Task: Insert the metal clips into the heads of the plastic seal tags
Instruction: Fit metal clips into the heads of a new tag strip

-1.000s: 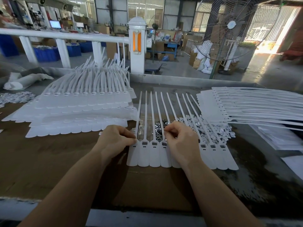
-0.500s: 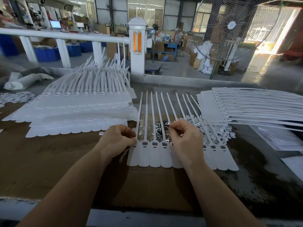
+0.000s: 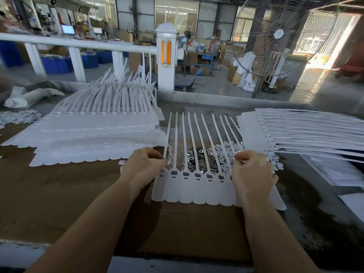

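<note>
A row of white seal tags (image 3: pixel 197 186) lies flat on the brown worktop (image 3: pixel 69 194), heads toward the person and tails fanning away. The left hand (image 3: pixel 142 167) rests at the row's left end, its fingers curled and pinching the tail of the leftmost tag. The right hand (image 3: pixel 251 172) sits over the right part of the row with curled fingers pinched together near its thumb; whether they grip a clip cannot be told. Loose metal clips (image 3: pixel 202 160) lie heaped under the tails between the hands. Stacks of tags (image 3: pixel 94 134) sit left, and another stack (image 3: pixel 295 131) right.
</note>
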Demonstrator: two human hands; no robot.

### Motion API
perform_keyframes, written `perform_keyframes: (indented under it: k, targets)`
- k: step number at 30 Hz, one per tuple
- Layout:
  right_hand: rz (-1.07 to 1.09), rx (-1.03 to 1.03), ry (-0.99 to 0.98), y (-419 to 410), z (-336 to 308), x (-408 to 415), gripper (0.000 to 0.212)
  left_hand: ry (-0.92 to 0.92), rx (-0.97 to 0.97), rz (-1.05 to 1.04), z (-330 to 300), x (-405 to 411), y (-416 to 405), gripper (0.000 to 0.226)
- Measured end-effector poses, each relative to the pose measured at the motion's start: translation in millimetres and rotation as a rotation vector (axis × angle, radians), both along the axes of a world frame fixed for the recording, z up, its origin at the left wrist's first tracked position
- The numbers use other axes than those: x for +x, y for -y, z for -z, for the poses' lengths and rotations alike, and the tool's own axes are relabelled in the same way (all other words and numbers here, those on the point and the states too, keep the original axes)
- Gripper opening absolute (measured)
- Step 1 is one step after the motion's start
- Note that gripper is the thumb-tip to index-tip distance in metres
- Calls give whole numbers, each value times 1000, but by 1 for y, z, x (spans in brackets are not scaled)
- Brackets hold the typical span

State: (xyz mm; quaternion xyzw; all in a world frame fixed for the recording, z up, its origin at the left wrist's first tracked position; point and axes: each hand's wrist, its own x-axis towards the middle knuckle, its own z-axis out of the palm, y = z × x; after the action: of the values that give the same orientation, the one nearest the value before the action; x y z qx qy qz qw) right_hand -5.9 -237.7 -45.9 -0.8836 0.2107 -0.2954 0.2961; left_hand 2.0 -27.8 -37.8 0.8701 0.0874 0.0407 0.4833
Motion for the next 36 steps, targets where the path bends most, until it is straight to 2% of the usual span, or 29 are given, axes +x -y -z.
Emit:
perform_keyframes:
  k: [6, 12, 21, 28, 36]
  targets:
    - [-5, -55, -100, 0, 1, 1, 21, 133, 114, 5, -2, 5, 23, 20]
    - [25, -108, -160, 1, 1, 2, 29, 225, 149, 34, 12, 10, 21, 14]
    - [22, -230, -227, -1, 5, 1, 29, 226, 169, 44, 15, 11, 18, 15]
    - [1, -266, -303, 1, 2, 0, 26, 219, 179, 45, 15, 10, 19, 14]
    - [14, -248, -277, 3, 1, 1, 21, 215, 191, 52, 13, 8, 20, 13]
